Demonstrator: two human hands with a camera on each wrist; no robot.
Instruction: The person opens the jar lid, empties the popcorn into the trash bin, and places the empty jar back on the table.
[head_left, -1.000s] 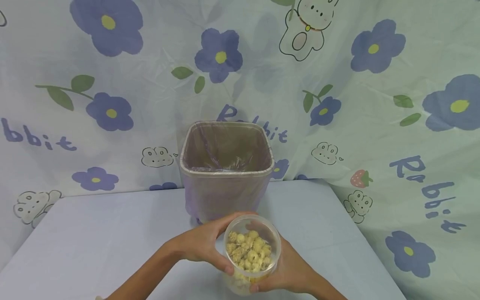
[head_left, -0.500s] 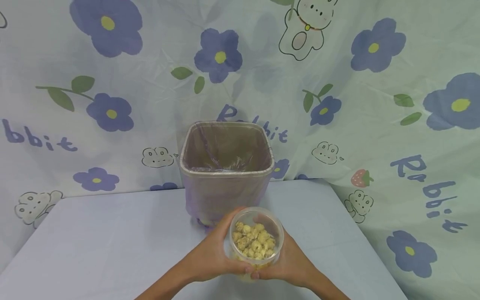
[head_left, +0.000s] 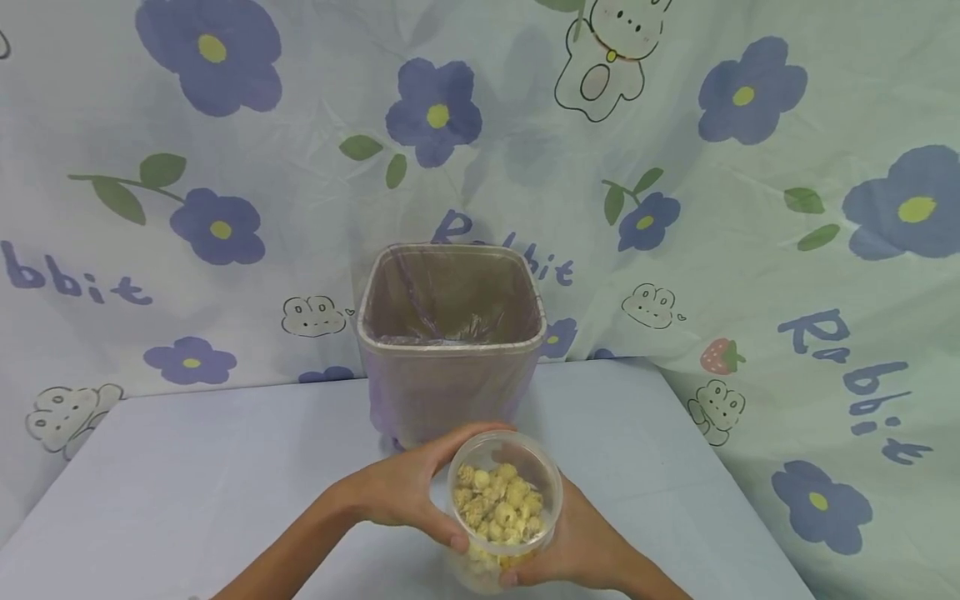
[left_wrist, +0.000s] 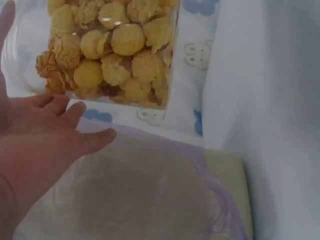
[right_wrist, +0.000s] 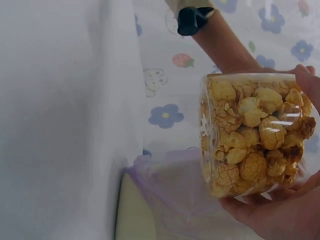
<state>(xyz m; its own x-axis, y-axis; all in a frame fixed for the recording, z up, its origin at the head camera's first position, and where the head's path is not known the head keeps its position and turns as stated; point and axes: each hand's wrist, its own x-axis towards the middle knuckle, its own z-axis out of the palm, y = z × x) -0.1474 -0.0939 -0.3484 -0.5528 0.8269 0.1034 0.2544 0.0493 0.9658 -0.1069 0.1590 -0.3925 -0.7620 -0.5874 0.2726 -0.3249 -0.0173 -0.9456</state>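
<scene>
A clear round plastic jar of caramel popcorn (head_left: pixel 501 504) is held up between both hands in the head view, its top facing the camera. My left hand (head_left: pixel 408 492) holds its left side, thumb at the front and fingers passing behind. On the opposite side my right hand (head_left: pixel 581 542) grips it low, with the thumb across the front. In the left wrist view the left hand (left_wrist: pixel 45 140) lies along the jar near its rim. Through the wall in the right wrist view, popcorn (right_wrist: pixel 255 135) nearly fills it, and fingers of the right hand (right_wrist: pixel 285 210) support it.
Behind the jar stands a square bin (head_left: pixel 453 379) lined with a thin purple plastic bag. It rests on a table with a white cover (head_left: pixel 225 475). A curtain with blue flowers and rabbits (head_left: pixel 300 208) hangs at the back and right.
Half a second ago the jar stood slightly higher and farther right, with both thumbs close together. Now it is lower and left, thumbs apart, much as one second ago. The bin has not moved.
</scene>
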